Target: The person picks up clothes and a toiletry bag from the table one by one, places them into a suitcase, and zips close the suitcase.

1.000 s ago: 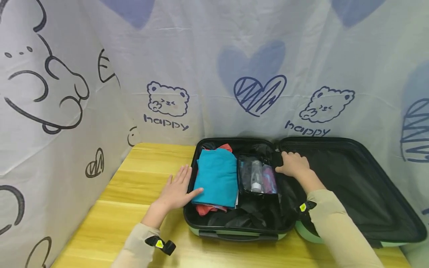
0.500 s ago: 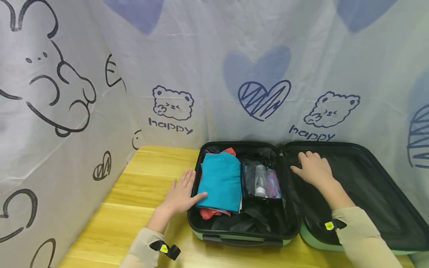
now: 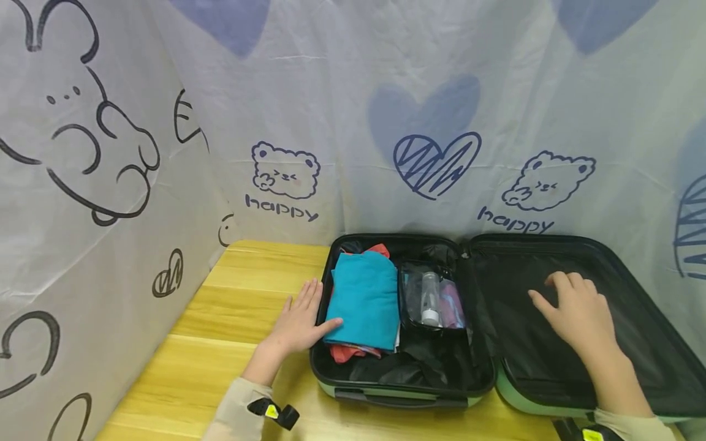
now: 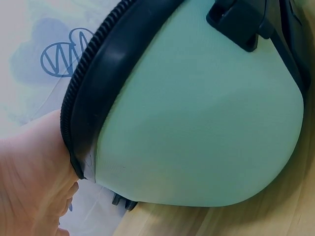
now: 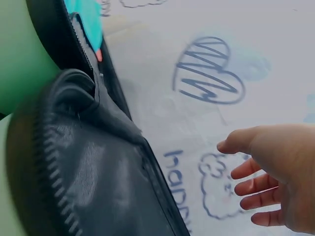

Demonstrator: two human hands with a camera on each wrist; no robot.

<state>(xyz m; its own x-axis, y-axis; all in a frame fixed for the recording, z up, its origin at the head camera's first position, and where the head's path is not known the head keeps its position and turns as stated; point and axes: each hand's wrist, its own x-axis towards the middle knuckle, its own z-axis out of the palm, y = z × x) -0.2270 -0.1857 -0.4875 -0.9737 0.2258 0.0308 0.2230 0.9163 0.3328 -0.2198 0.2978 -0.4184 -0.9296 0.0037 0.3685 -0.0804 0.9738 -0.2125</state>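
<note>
A light green suitcase [image 4: 197,113] with black zipped edges lies spread open on the table. Its left half holds a folded blue garment [image 3: 364,300] on top of red cloth [image 3: 344,353]. Beside that sits a black-edged clear pouch [image 3: 410,300] with a clear white-capped bottle [image 3: 430,300] and something purple [image 3: 451,303] inside. My left hand [image 3: 300,321] rests at the left rim, fingers straight along the outside, thumb reaching over to the blue garment. Over the black-lined lid [image 3: 518,318], my right hand [image 3: 584,312] hovers with loosely bent fingers and nothing in them.
The suitcase stands on a yellow wooden table [image 3: 220,349]. White cloth [image 3: 342,92] printed with hearts and bears hangs close behind it and along the left side. A black carry handle [image 3: 402,401] faces the front.
My right hand has moved off the black edge by the hinge, rightward and nearer over the lid. The left hand stays at the rim. The head view has shifted slightly.
</note>
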